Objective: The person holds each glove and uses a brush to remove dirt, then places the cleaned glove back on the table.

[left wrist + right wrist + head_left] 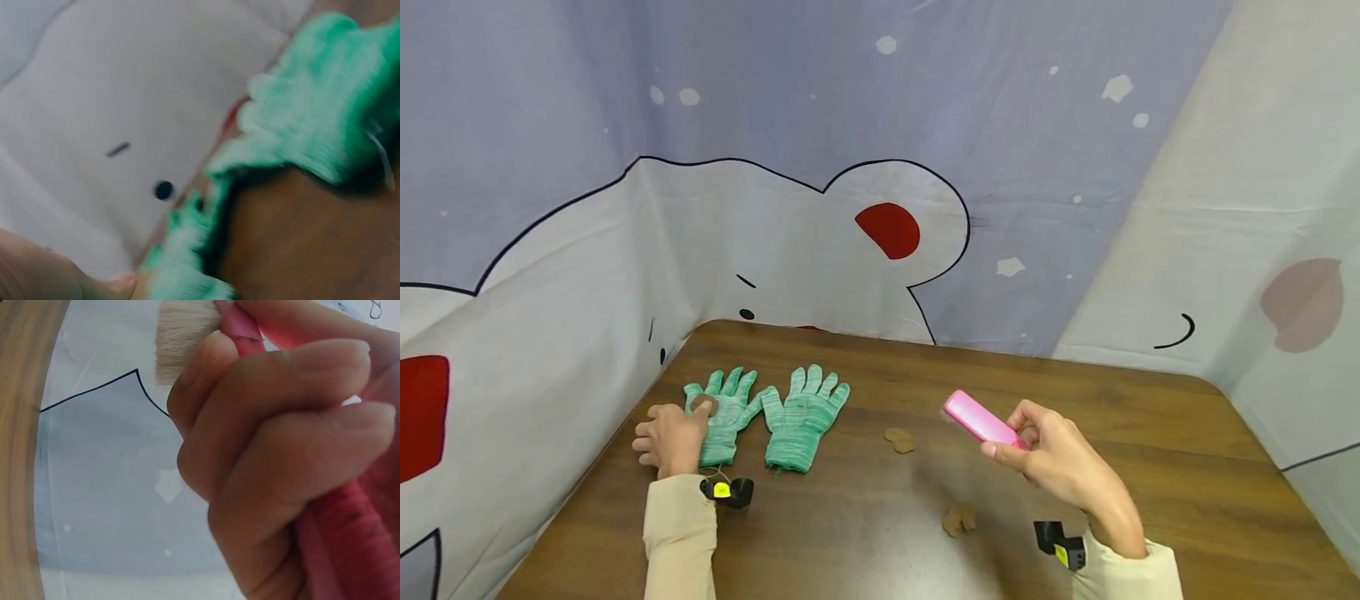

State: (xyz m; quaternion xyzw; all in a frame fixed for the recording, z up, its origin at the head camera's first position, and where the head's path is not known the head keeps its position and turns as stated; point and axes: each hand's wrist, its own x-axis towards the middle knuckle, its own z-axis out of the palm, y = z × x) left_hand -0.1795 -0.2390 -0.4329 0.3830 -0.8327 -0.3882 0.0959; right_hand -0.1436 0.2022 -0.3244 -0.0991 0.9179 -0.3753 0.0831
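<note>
A pink brush [981, 418] with pale bristles [187, 337] is in my right hand [1063, 454], held above the table; in the right wrist view the fingers curl round its handle [350, 537]. My left hand [673, 437] is at the left edge of one green knit glove [722, 429], fingers spread loosely to the left. Beside its thumb, a small round brown piece [704, 404] shows over that glove. A second green glove [805, 417] lies flat to the right. In the left wrist view, the thumb [122, 286] appears near a blurred glove.
Two small flat brown pieces lie on the wooden table [865, 517]: one piece [899, 440] right of the gloves, another piece [958, 520] nearer the front. A printed curtain [775, 225] hangs behind the table and along its sides.
</note>
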